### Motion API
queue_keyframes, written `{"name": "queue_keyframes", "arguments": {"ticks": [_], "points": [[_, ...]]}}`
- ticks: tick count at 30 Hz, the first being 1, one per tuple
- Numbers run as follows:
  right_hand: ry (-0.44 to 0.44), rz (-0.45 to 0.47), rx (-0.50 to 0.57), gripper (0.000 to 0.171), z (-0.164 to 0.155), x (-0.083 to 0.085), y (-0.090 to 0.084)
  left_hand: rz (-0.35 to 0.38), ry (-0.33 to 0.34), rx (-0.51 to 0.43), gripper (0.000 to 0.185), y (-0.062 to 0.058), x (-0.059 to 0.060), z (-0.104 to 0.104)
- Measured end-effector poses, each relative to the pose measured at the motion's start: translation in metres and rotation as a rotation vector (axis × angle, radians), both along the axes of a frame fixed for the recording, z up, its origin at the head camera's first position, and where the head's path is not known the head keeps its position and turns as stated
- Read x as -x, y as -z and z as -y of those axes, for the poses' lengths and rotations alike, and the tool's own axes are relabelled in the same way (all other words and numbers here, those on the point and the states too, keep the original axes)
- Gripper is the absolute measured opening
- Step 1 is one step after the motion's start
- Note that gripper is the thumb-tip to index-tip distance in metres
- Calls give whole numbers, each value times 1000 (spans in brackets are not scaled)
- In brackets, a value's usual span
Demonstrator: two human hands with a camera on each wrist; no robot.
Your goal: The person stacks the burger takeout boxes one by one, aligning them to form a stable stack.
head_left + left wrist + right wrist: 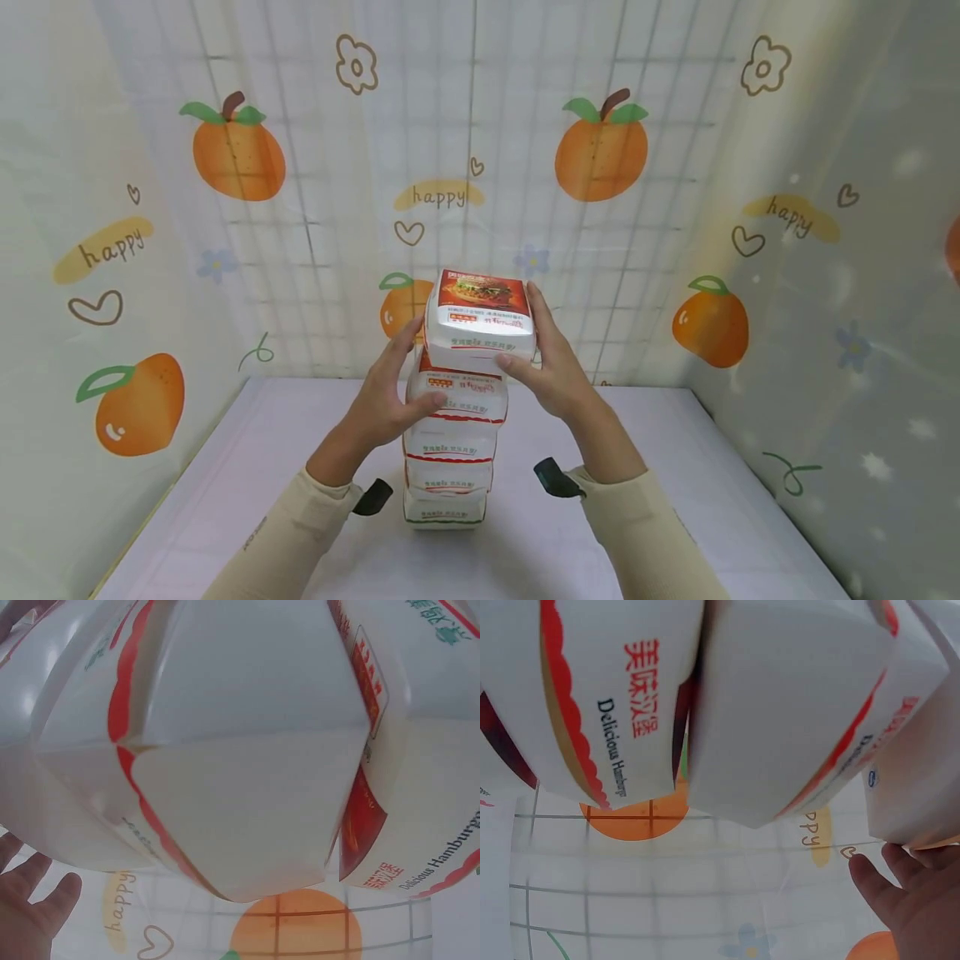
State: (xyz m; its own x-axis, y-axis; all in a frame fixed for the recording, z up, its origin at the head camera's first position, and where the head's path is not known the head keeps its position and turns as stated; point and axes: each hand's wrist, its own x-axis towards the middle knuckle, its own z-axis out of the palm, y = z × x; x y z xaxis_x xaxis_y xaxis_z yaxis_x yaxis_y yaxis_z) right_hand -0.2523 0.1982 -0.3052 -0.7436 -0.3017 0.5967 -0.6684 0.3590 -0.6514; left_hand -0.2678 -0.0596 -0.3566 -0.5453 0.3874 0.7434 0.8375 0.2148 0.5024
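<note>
Several white paper burger boxes stand in a stack on the table, with red-edged seams and printed lettering. At the top is another burger box with a hamburger picture on its lid, offset to the right of those below. Whether it rests fully on the stack cannot be told. My right hand holds it, thumb at the front lower corner, fingers along the right side. Extended fingers of my left hand lie at its left side, the thumb in front of the box beneath. Both wrist views show the box sides close up.
The white table reaches back to a curtain printed with oranges, hearts and the word happy. A wire grid shows through it. Another curtain side borders the table on the right.
</note>
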Motion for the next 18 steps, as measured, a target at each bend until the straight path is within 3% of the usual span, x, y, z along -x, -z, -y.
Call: {"name": "queue_keyframes", "arguments": {"ticks": [7, 14, 18], "points": [[-78, -1, 34, 90, 3, 1, 2, -21, -7, 1, 90, 2, 1, 1], [-82, -31, 27, 89, 5, -1, 2, -44, 7, -18, 81, 0, 1, 0], [-94, -53, 19, 88, 7, 1, 3, -49, 15, -30, 74, -5, -7, 0]]}}
